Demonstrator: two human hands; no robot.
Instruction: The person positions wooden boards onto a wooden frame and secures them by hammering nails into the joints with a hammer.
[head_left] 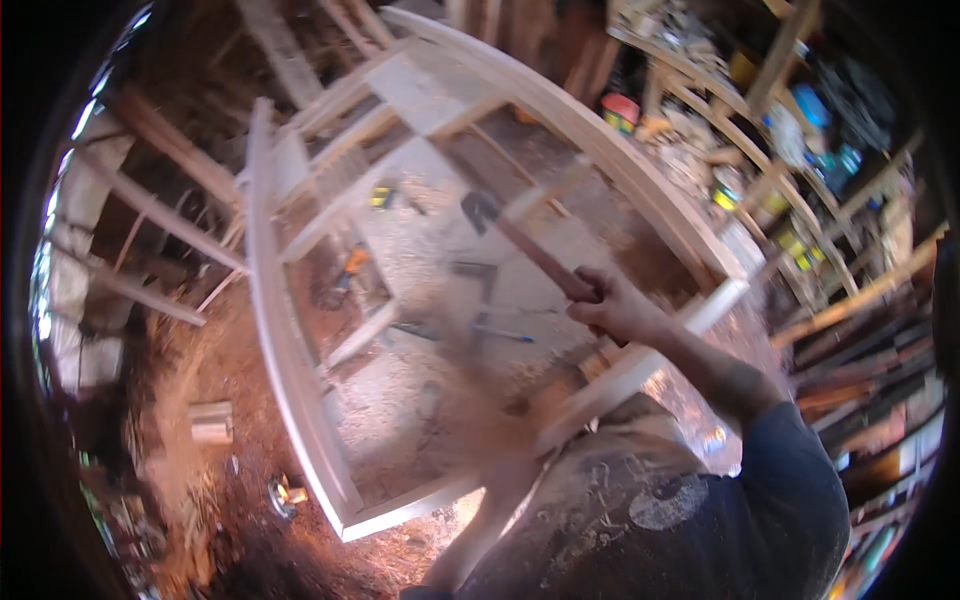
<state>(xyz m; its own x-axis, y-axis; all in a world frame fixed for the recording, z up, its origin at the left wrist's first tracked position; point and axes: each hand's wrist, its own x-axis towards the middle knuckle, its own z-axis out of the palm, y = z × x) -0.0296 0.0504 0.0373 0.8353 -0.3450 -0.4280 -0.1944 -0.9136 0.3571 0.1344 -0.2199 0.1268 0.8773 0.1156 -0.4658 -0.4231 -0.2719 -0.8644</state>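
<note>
My right hand (620,308) is closed around the wooden handle of a hammer (540,258), whose dark head points away to the upper left. The hammer is held over a pale board scattered with wood shavings, inside a large wooden frame (296,395). Lower down, near the frame's close edge, my left hand (480,405) is smeared by motion, so its fingers do not show. On the board beyond it lie a dark L-shaped square (474,285) and a thin tool with a blue end (503,333).
A small yellow and black object (381,196) lies farther back on the board, and an orange-and-dark tool (352,264) rests at its left. A short wood block (211,422) sits on the reddish ground at left. Shelves with containers (621,113) and stacked planks (880,370) stand at right.
</note>
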